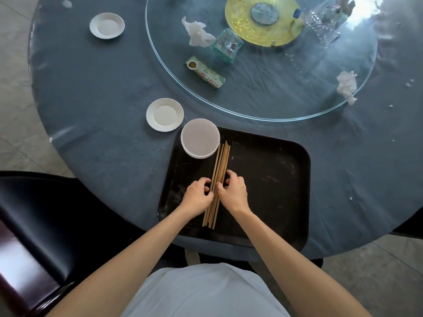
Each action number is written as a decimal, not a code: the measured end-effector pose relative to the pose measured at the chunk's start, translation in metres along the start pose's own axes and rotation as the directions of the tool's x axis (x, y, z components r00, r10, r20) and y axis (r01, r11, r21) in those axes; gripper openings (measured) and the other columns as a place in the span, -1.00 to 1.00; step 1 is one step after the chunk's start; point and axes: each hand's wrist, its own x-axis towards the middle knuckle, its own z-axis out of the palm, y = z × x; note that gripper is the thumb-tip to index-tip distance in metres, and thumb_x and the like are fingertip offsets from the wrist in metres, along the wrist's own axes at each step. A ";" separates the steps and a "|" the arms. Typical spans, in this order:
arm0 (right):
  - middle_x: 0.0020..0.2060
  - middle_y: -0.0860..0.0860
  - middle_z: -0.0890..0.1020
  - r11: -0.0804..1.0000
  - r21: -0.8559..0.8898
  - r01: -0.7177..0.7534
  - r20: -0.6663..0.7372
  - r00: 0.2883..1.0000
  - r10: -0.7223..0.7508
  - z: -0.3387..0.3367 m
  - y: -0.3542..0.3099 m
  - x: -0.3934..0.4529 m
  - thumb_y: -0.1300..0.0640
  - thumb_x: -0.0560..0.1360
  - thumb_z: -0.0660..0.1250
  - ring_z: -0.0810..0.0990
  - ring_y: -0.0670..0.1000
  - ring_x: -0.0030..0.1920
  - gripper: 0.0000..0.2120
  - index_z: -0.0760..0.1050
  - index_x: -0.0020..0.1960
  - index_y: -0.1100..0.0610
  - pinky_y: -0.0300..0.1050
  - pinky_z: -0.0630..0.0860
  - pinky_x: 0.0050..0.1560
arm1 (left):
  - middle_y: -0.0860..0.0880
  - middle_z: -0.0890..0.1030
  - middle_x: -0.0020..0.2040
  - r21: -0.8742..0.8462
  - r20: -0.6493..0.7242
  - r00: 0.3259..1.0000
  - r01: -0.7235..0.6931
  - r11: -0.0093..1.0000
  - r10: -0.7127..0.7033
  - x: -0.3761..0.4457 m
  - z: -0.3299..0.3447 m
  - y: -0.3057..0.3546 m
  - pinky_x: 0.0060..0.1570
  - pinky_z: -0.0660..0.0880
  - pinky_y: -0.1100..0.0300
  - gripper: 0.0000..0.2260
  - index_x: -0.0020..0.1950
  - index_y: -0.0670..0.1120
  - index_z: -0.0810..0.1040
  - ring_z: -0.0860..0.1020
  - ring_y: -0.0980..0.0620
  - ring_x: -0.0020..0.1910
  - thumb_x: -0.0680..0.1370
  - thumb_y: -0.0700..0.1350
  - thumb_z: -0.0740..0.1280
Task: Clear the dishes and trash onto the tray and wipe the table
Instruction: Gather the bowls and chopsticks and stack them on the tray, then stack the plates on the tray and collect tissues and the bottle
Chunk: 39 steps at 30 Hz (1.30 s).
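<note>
Both hands, left hand (198, 192) and right hand (234, 191), pinched the chopsticks (218, 179) on the near tray (274, 179) (far green packet (205, 72) lettering was unreadable).

The top edge cuts off the glass turntable (263, 106), the clear bottle (329, 13) and the tabletop (103, 72); the right edge also cuts the tabletop. The left hand (198, 195) and right hand (233, 191) hide the middle of the chopsticks (220, 159), and their fingertips are hidden there. Print on the green packet (205, 72) is too small to read. The chair (34, 213) is blurred and cropped at left.
</note>
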 end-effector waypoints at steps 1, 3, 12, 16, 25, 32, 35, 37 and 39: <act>0.39 0.11 0.44 1.000 0.002 0.000 0.005 1.000 0.000 0.000 -0.001 0.000 0.07 0.63 0.36 0.58 0.05 0.28 -0.39 0.23 0.62 0.06 0.06 0.57 0.30 | -0.03 0.55 0.22 -0.001 0.003 1.000 -0.005 1.000 0.005 0.000 -0.001 0.000 0.20 0.58 0.00 -0.55 0.50 -0.01 0.38 0.58 0.01 0.15 0.61 -0.10 0.36; 0.39 0.11 0.44 1.000 0.008 -0.001 0.017 1.000 0.001 0.000 -0.002 0.001 0.07 0.63 0.36 0.58 0.06 0.28 -0.39 0.23 0.62 0.06 0.07 0.58 0.30 | -0.02 0.56 0.22 -0.007 0.019 1.000 -0.012 1.000 0.012 0.000 -0.003 0.001 0.21 0.57 0.00 -0.55 0.51 -0.01 0.38 0.58 0.01 0.15 0.62 -0.10 0.35; 0.24 0.05 0.55 0.986 0.053 0.155 -0.230 0.963 -0.139 -0.045 -0.036 0.017 0.06 0.69 0.25 0.58 -0.02 0.15 -0.58 0.36 0.53 0.06 -0.01 0.60 0.19 | 0.13 0.63 -0.01 -0.026 -0.091 0.993 -0.083 0.996 0.080 -0.007 -0.059 -0.004 0.00 0.52 0.18 -0.87 0.09 0.10 0.59 0.59 0.15 -0.04 0.60 0.07 0.30; 0.37 0.04 0.54 0.950 0.007 0.311 -0.285 0.912 -0.296 -0.074 -0.087 0.041 0.06 0.70 0.21 0.49 0.04 0.37 -0.60 0.42 0.53 0.04 0.03 0.44 0.39 | 0.12 0.64 -0.28 -0.083 -0.276 0.961 -0.055 0.995 0.030 -0.011 -0.115 -0.014 -0.16 0.51 0.10 -0.70 -0.22 0.11 0.56 0.59 0.13 -0.22 0.46 0.29 0.21; 0.42 0.07 0.54 0.895 -0.038 0.444 -0.058 0.893 -0.446 -0.045 -0.209 0.096 0.05 0.68 0.24 0.50 0.07 0.40 -0.58 0.42 0.52 0.09 0.07 0.44 0.43 | -0.05 0.62 0.00 -0.504 -0.419 0.888 -0.055 0.862 -0.188 0.049 -0.260 -0.042 -0.10 0.50 0.02 -0.65 -0.02 0.00 0.61 0.54 -0.02 -0.02 0.40 0.21 0.26; 0.41 0.10 0.50 0.920 -0.318 0.228 0.337 0.935 -0.115 0.015 -0.246 0.153 0.00 0.64 0.26 0.50 0.12 0.35 -0.53 0.37 0.52 0.07 -0.05 0.46 0.27 | -0.08 0.55 0.04 -0.862 -0.200 0.901 0.024 0.506 -0.384 0.147 -0.354 -0.065 -0.16 0.55 0.06 -0.85 0.00 -0.06 0.52 0.53 -0.01 -0.16 0.63 0.00 0.28; 0.36 0.13 0.51 0.907 -0.383 0.176 0.291 0.955 -0.063 0.034 -0.247 0.173 0.02 0.63 0.27 0.51 0.14 0.30 -0.54 0.36 0.50 0.09 -0.03 0.45 0.21 | -0.08 0.57 0.05 -0.919 -0.157 0.905 0.013 0.395 -0.396 0.194 -0.388 -0.070 -0.11 0.58 0.07 -0.90 0.07 -0.09 0.50 0.56 -0.03 -0.15 0.62 -0.09 0.27; 0.30 0.12 0.52 0.894 -0.418 0.161 0.262 0.964 -0.051 0.043 -0.242 0.184 0.04 0.62 0.29 0.51 0.15 0.28 -0.56 0.37 0.48 0.08 0.00 0.45 0.22 | -0.08 0.58 0.06 -0.934 -0.157 0.903 -0.004 0.358 -0.401 0.227 -0.410 -0.070 -0.09 0.58 0.09 -0.90 0.13 -0.10 0.47 0.57 -0.04 -0.13 0.62 -0.13 0.27; 0.20 0.08 0.56 0.906 -0.405 0.128 0.222 0.974 -0.038 0.048 -0.239 0.194 0.09 0.62 0.30 0.55 0.14 0.21 -0.64 0.42 0.40 0.05 0.05 0.51 0.21 | -0.07 0.59 0.02 -0.944 -0.159 0.899 -0.018 0.329 -0.409 0.256 -0.428 -0.069 -0.12 0.58 0.11 -0.92 0.09 -0.11 0.47 0.58 -0.04 -0.15 0.61 -0.15 0.27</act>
